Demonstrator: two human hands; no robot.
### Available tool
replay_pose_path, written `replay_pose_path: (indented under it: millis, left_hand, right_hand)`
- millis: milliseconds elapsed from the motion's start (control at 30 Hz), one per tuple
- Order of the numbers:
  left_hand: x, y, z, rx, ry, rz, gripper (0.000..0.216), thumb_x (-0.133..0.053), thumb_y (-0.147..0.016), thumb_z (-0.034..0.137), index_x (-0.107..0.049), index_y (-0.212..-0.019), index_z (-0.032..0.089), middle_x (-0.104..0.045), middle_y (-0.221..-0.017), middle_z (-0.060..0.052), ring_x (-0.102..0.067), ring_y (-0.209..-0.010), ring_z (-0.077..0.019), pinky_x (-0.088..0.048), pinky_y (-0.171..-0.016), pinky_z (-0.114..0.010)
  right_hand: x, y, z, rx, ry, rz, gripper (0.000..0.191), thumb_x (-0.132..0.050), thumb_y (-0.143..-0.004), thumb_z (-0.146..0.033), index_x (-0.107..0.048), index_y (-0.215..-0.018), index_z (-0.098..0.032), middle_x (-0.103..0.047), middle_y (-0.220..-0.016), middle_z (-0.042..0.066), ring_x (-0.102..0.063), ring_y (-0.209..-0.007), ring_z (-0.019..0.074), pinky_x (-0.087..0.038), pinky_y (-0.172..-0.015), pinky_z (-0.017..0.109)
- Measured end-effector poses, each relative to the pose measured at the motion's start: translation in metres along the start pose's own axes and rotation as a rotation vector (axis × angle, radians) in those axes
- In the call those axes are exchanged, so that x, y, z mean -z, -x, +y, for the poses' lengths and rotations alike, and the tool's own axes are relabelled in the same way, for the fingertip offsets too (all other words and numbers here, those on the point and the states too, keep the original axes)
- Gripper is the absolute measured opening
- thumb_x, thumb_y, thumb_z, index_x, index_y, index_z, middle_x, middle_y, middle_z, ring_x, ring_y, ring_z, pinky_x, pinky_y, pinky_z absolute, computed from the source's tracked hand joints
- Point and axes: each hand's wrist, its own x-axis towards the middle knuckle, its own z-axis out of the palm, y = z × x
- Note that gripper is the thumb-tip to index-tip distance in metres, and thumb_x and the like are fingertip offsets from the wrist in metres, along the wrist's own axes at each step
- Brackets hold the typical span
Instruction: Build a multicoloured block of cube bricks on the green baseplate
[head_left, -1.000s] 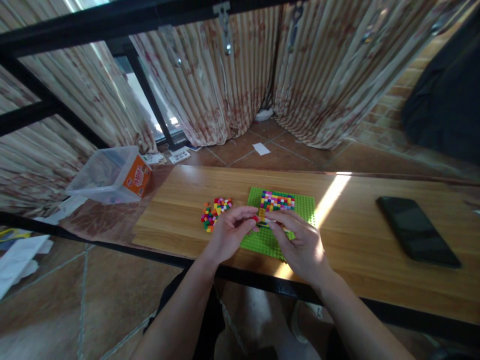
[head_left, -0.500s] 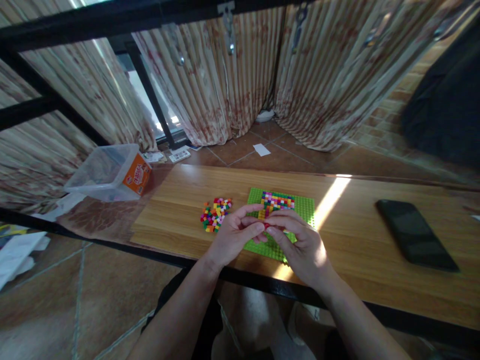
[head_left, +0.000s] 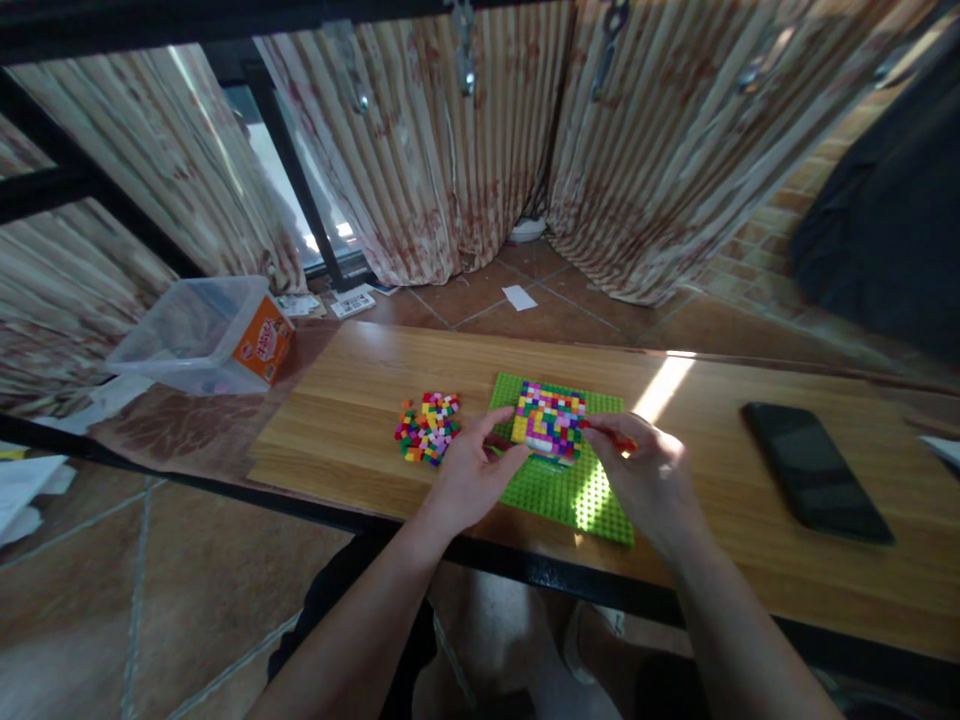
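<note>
A green studded baseplate (head_left: 570, 490) lies on the wooden table (head_left: 352, 400), with a patch of small multicoloured bricks (head_left: 549, 420) set on its far half. My left hand (head_left: 469, 475) rests at the plate's left edge, its fingers curled and the thumb touching the plate. My right hand (head_left: 649, 475) sits at the plate's right side, pinching a thin red tool (head_left: 611, 436) whose tip points at the brick patch. A loose heap of small coloured bricks (head_left: 426, 428) lies just left of the plate.
A black phone (head_left: 814, 480) lies on the table to the right. On the floor at the left stands a clear plastic box (head_left: 206, 335) with an orange label. Striped curtains (head_left: 465, 150) hang behind the table. A black metal bar (head_left: 525, 570) runs along the table's near edge.
My hands have parted: the right one moved out to the plate's right side with the red tool, and the left one dropped to the left edge. The brick patch now shows uncovered.
</note>
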Motion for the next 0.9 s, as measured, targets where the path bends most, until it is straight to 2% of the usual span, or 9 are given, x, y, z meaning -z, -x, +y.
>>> replay_pose_path:
  millis: [233, 500, 733, 900]
  left_hand:
    - [-0.001, 0.001, -0.004, -0.01, -0.058, -0.044, 0.05, -0.066, -0.086, 0.029, -0.058, -0.133, 0.018, -0.072, -0.109, -0.009, -0.066, -0.082, -0.0174, -0.055, -0.066, -0.028]
    - [0.0, 0.001, -0.003, -0.022, -0.054, -0.056, 0.05, -0.066, -0.086, 0.029, -0.058, -0.133, 0.018, -0.073, -0.108, -0.009, -0.066, -0.077, -0.0166, -0.055, -0.065, -0.029]
    - [-0.001, 0.0, -0.003, -0.049, -0.055, -0.048, 0.05, -0.067, -0.085, 0.027, -0.059, -0.133, 0.018, -0.072, -0.113, -0.01, -0.068, -0.084, -0.0184, -0.058, -0.073, -0.032]
    - [-0.001, -0.001, -0.004, -0.062, -0.073, -0.052, 0.052, -0.067, -0.084, 0.026, -0.059, -0.134, 0.017, -0.071, -0.119, -0.012, -0.068, -0.09, -0.0207, -0.059, -0.077, -0.035]
  right_hand:
    - [0.001, 0.0, 0.003, 0.043, 0.036, -0.008, 0.017, -0.063, -0.088, -0.037, -0.073, -0.09, -0.023, -0.075, -0.086, 0.004, -0.07, -0.074, 0.0193, -0.058, -0.07, 0.036]
    - [0.004, -0.002, -0.004, 0.201, 0.259, -0.018, 0.018, -0.055, -0.093, -0.03, -0.072, -0.089, -0.023, -0.073, -0.084, 0.004, -0.068, -0.071, 0.0183, -0.055, -0.066, 0.033]
    - [-0.003, -0.001, 0.001, 0.072, 0.103, 0.002, 0.02, -0.059, -0.09, -0.036, -0.073, -0.095, -0.023, -0.077, -0.09, 0.005, -0.072, -0.077, 0.02, -0.06, -0.075, 0.038]
    - [-0.006, 0.0, -0.001, -0.02, 0.019, 0.04, 0.022, -0.065, -0.085, -0.038, -0.074, -0.097, -0.023, -0.077, -0.086, 0.004, -0.072, -0.071, 0.0188, -0.061, -0.069, 0.036]
